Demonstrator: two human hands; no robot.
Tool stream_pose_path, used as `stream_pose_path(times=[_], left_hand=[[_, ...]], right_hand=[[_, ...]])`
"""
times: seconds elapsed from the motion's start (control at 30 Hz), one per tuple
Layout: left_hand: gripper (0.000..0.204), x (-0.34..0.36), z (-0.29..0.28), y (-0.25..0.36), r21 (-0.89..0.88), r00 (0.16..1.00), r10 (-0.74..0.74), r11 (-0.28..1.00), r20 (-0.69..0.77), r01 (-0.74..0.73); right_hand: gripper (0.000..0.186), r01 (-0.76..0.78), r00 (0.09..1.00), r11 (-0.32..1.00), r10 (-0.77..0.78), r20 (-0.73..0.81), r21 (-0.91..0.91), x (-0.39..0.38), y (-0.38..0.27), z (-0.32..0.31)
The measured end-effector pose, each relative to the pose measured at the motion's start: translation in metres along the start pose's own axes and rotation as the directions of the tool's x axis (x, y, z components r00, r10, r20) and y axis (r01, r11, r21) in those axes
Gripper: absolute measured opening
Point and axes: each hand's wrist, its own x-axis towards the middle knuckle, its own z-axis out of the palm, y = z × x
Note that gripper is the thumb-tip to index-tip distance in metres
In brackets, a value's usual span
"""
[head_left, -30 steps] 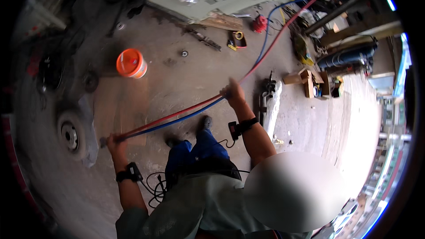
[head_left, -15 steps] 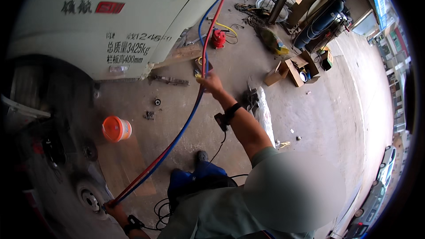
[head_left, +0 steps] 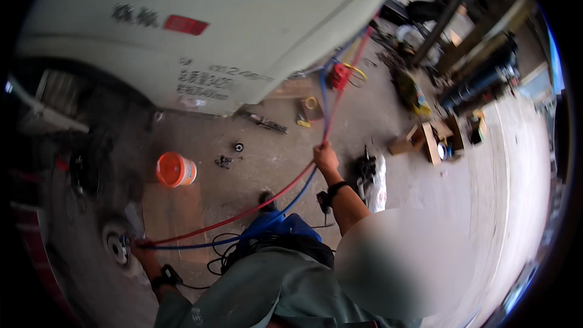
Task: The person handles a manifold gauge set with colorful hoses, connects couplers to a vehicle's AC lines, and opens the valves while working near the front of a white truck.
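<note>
A red hose point(head_left: 267, 202) and a blue hose point(head_left: 299, 197) run side by side from the far right, past the truck's corner, down to my hands. My right hand point(head_left: 327, 157), ahead of my body, is closed around both. From there the pair sags across my front and splits slightly apart. At the lower left, my left hand point(head_left: 144, 251) grips them near their end, beside a wheel point(head_left: 115, 244). A small fitting seems to stick out past its fingers, too blurred to name.
The pale truck body point(head_left: 243, 18) fills the upper left. An orange-lidded bucket point(head_left: 176, 170) stands near a cardboard sheet point(head_left: 172, 206). Small metal parts point(head_left: 223, 162) lie beyond. Open cardboard boxes point(head_left: 432, 143), a red device point(head_left: 340, 76) and gas cylinders point(head_left: 480, 79) are at the right.
My right hand has come closer to my body and rightward, and my left hand has moved forward. The hose stretch between them now lies flatter and hangs slacker. The whole view has shifted.
</note>
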Motion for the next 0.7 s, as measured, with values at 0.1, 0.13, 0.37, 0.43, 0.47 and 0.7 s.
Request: stream_pose_path(times=[0.1,0.13,0.37,0.43,0.47,0.7], left_hand=[[0.041,-0.044,0.059,-0.019,-0.055,0.997,0.004,0.998,0.081,0.000],[0.044,-0.049,0.055,-0.017,-0.101,0.998,-0.016,0.995,0.061,0.022],[0.047,-0.129,0.073,-0.053,-0.124,0.995,0.096,0.988,0.024,-0.092],[0.045,-0.162,0.081,-0.064,-0.167,0.995,0.101,0.981,-0.005,-0.101],[0.045,-0.175,0.074,-0.066,-0.131,0.987,0.152,0.979,-0.045,-0.157],[0.047,-0.236,0.096,-0.109,-0.040,0.942,0.310,0.947,-0.128,-0.318]], right_hand=[[0.040,0.101,0.994,0.993,-0.104,0.036,0.061,0.031,0.032,0.012],[0.036,0.025,0.989,0.969,-0.061,0.137,0.247,0.043,0.037,0.018],[0.024,-0.338,0.896,0.646,0.000,0.443,0.684,0.075,0.034,0.016],[0.027,-0.310,0.878,0.709,-0.042,0.477,0.633,0.082,0.035,0.019],[0.031,-0.222,0.877,0.843,-0.047,0.479,0.489,0.080,0.032,0.016],[0.042,0.146,0.917,0.988,-0.155,0.368,0.051,0.090,0.043,0.021]])
